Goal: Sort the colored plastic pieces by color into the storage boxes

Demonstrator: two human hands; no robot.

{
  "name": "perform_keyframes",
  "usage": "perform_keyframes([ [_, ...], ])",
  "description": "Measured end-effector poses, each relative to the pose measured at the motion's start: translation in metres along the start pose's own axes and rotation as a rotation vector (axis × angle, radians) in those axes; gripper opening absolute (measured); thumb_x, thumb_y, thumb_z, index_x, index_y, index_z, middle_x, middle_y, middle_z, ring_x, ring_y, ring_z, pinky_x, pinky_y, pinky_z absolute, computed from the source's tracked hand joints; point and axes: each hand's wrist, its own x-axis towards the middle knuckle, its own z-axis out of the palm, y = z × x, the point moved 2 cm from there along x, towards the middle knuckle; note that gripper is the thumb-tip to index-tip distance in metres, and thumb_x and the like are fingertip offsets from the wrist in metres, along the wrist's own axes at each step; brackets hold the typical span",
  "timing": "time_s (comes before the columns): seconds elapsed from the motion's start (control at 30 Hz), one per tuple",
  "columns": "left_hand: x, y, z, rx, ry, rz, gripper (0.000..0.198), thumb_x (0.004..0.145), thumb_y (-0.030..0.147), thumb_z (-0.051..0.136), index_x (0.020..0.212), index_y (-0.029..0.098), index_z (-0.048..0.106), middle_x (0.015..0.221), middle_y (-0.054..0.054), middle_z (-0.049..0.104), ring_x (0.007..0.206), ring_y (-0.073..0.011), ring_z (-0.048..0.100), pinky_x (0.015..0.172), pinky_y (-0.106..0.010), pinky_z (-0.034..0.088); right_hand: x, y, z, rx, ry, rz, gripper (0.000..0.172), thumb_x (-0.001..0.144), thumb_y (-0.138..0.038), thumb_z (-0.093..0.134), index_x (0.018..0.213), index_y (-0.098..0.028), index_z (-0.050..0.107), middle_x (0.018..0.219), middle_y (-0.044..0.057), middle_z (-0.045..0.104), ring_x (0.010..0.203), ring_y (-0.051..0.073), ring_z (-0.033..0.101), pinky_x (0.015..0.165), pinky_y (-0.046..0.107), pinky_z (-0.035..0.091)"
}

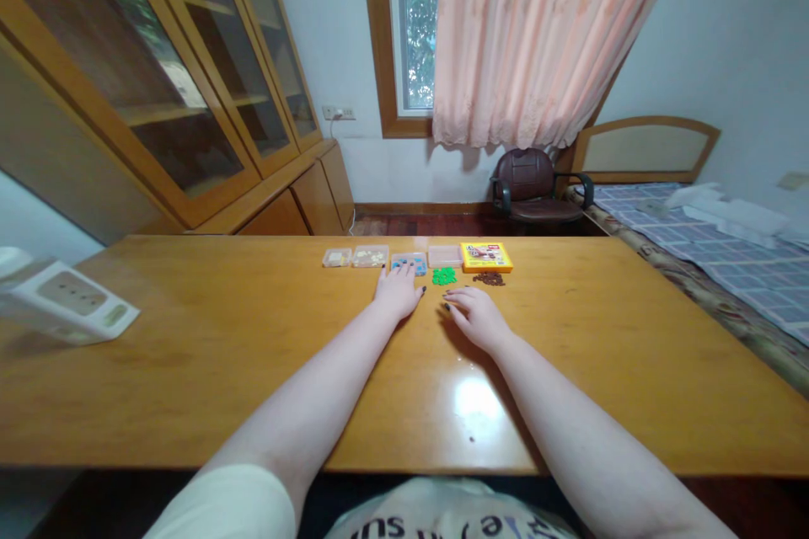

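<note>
My left hand (399, 290) reaches out with its fingers spread at a clear plastic box (418, 259) of small blue pieces, fingertips over its near side. Its thumb points toward a pile of small green pieces (444, 276). My right hand (477, 316) is just above or on the table in front of the green pile, fingers apart and nothing visible in them. Beyond it lies a pile of small brown pieces (490, 279), in front of a yellow box (486, 258) with a printed picture. Whether my left fingertips touch the blue pieces I cannot tell.
Along the table's (221, 387) far side stand a clear box of pale pieces (371, 256), a smaller clear box (337, 258) and another clear box (446, 256). A white socket block (76, 303) stands at the left. An office chair (531, 181) is behind the table, a bed (714, 227) to the right.
</note>
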Motion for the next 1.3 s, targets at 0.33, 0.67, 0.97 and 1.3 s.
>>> perform_keyframes([
  [0.33,0.027,-0.004,-0.001,-0.015,0.114,-0.044,0.053,0.084,0.029,0.043,0.134,0.012,0.040,0.143,-0.015,0.039,0.133,-0.0280,0.033,0.110,-0.046,0.022,0.002,0.002,0.000,0.099,0.033,0.035,0.021,0.085,-0.020,0.050,0.096,-0.019,0.068,0.098,0.007,0.070,0.093,0.018,0.061,0.088,0.035,0.047],
  [0.67,0.044,0.038,0.014,-0.123,-0.036,0.225,0.057,0.089,0.035,0.034,0.142,0.015,0.030,0.152,-0.008,0.022,0.140,-0.0227,0.017,0.114,-0.050,0.009,0.002,0.021,0.002,0.226,0.160,0.248,0.022,0.083,-0.023,0.050,0.094,-0.018,0.068,0.094,0.008,0.069,0.090,0.020,0.062,0.085,0.036,0.048],
  [0.97,0.024,0.027,0.021,-0.200,-0.016,0.282,0.058,0.085,0.034,0.042,0.140,0.017,0.034,0.150,-0.006,0.029,0.138,-0.0203,0.023,0.115,-0.038,0.014,0.002,0.046,0.015,0.402,0.215,0.459,0.029,0.081,-0.033,0.053,0.102,-0.016,0.065,0.104,0.011,0.066,0.096,0.022,0.062,0.085,0.038,0.051],
  [1.3,-0.015,0.025,0.021,-0.330,-0.055,0.311,0.063,0.084,0.037,0.046,0.143,0.019,0.030,0.152,-0.005,0.024,0.140,-0.0200,0.017,0.116,-0.037,0.016,-0.001,0.062,0.033,0.480,0.119,0.538,0.056,0.076,-0.027,0.058,0.129,-0.015,0.046,0.130,0.015,0.053,0.120,0.024,0.051,0.104,0.043,0.037],
])
